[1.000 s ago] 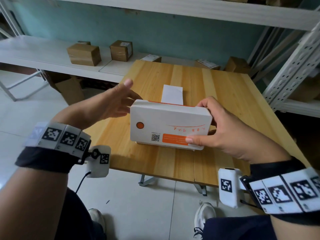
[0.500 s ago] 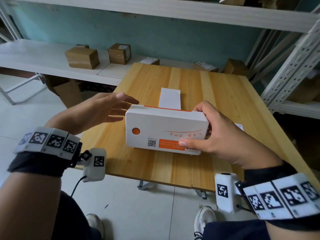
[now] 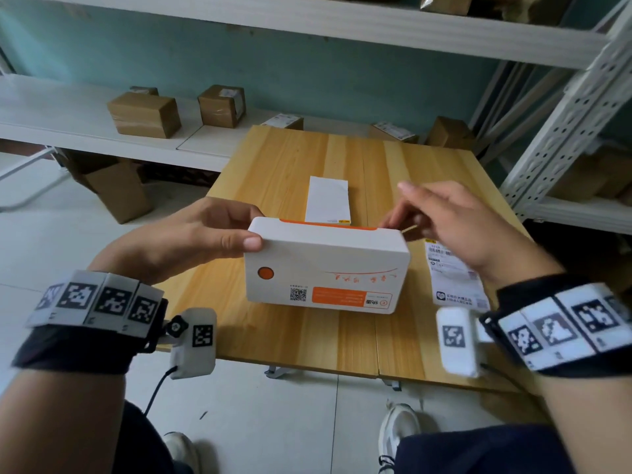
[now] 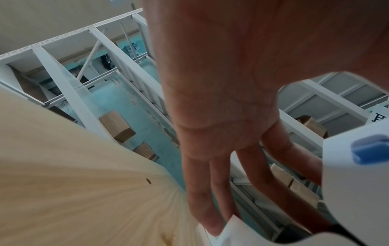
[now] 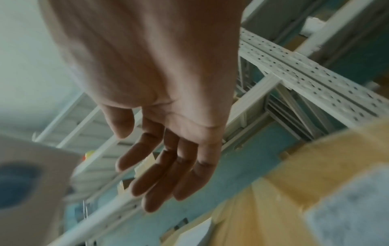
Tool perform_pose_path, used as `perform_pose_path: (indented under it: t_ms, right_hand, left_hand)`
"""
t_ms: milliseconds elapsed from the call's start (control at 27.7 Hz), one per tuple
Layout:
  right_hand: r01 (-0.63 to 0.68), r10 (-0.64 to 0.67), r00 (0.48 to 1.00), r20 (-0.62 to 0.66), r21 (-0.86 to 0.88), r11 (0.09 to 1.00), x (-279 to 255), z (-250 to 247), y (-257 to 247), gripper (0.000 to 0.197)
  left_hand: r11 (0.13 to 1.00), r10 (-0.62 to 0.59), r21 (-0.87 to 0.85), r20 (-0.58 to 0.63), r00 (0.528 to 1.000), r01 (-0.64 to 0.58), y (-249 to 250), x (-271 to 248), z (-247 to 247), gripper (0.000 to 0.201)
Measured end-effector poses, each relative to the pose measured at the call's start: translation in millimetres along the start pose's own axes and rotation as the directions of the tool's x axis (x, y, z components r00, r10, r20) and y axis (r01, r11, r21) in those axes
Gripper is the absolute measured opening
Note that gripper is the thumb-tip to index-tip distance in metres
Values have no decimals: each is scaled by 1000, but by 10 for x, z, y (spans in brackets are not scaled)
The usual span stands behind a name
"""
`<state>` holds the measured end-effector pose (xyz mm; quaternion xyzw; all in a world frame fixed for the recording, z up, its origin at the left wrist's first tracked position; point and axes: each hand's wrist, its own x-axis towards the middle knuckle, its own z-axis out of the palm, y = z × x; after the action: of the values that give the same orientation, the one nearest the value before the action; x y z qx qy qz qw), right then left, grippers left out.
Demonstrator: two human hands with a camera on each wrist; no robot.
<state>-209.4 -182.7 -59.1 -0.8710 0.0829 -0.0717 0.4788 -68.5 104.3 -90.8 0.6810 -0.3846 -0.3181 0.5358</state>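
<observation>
A white box-shaped plastic label printer (image 3: pixel 325 265), marked with a round orange button and an orange sticker on its front, is being stood on the pale wooden slatted table (image 3: pixel 294 340), close to the table's near edge and about midway between its left and right edges. The printer's left end is being gripped by the left hand (image 3: pixel 184 241): the thumb is being pressed on the top front edge at the upper left corner, while the fingers (image 4: pixel 200 191) are being wrapped down over the end and back, as is being shown in the left wrist view. The right hand (image 3: pixel 455 224) is being held in the air just above and behind the printer's right rear corner, blurred. It is holding nothing, and its fingers (image 5: pixel 151 179) are being kept loosely spread and only slightly bent. A blank white paper strip (image 3: pixel 328 200) is being fed out flat behind the printer towards the table's far edge. A printed white shipping label (image 3: pixel 455 285) is being left flat just beside the printer's right end, towards the table's right edge and partly under the right wrist. Two brown cardboard boxes (image 3: pixel 143 114) are being kept on the white shelf board beyond the table's far left corner.
</observation>
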Motion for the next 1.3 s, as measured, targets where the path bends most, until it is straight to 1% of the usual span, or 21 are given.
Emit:
perform_pose_path:
  t_ms: [36,108,145,181,217,253,289,397,434,506,614,687,723,795,831,903,940,976,1048,1192,1301]
  right_hand:
    - [-7,6,1000,-13,-72,997,61,-61,4,42]
    - [35,-49,998,-49,-266,963,205,-139,34,25]
    - [65,-88,995,-39,-404,912,267,-150,49,15]
    - [89,-104,995,4,-549,831,315,-136,51,14]
    - [118,-100,993,66,-665,738,364,-114,52,24]
    - [161,-97,987,129,-735,658,411,-79,38,33]
    - [210,-111,977,180,-770,603,458,-37,12,40]
    - [350,-218,936,275,-781,517,600,83,-15,51]
    - [375,-223,927,302,-780,502,650,119,1,55]
    - [401,-170,915,366,-787,469,730,193,51,63]
    - [390,-63,907,416,-775,498,790,305,125,72]
    - [340,-2,915,404,-768,543,844,381,150,69]
    - [295,39,918,394,-746,597,881,423,150,63]
    - [125,154,918,365,-636,762,931,501,119,50]
    - [54,198,912,359,-585,809,947,525,105,46]
    - [-57,243,917,316,-501,864,930,518,91,43]
    - [-85,249,921,301,-468,880,912,510,83,42]
    - [-67,234,924,303,-474,878,899,499,71,41]
    - [33,186,925,332,-557,830,888,478,60,37]
    - [266,66,920,387,-737,622,914,480,13,31]
    - [300,-10,930,367,-745,596,969,497,54,22]
  left_hand:
    - [1000,3,-10,1,1000,-3,-1,0,-1,77]
    - [999,20,-38,11,1000,-20,-9,2,-11,78]
    - [998,26,-50,20,999,-25,-10,2,-12,78]
    - [998,29,-55,25,999,-28,-14,3,-11,77]
    - [998,32,-57,29,999,-31,-18,9,-13,76]
    - [998,33,-57,31,999,-31,-24,15,-17,76]
    - [998,30,-58,33,999,-28,-28,22,-26,76]
    - [997,28,-79,65,998,-23,-42,45,-52,76]
    - [995,31,-99,78,996,-23,-48,46,-54,73]
    - [990,43,-136,102,994,-29,-56,36,-62,61]
    - [987,52,-155,119,991,-33,-60,30,-73,53]
    - [984,53,-173,108,993,-33,-64,36,-66,54]
    - [982,55,-186,99,994,-36,-69,33,-60,55]
    - [980,54,-196,96,994,-34,-77,33,-55,57]
    - [981,52,-192,97,994,-32,-79,37,-58,59]
    - [983,48,-184,103,994,-29,-71,48,-66,61]
    - [982,50,-186,109,993,-29,-66,50,-68,59]
    - [981,55,-192,117,992,-31,-64,50,-72,57]
    - [978,66,-203,121,990,-40,-71,54,-74,54]
    - [979,73,-196,114,991,-49,-87,67,-62,54]
    - [980,66,-196,111,992,-43,-88,75,-67,55]
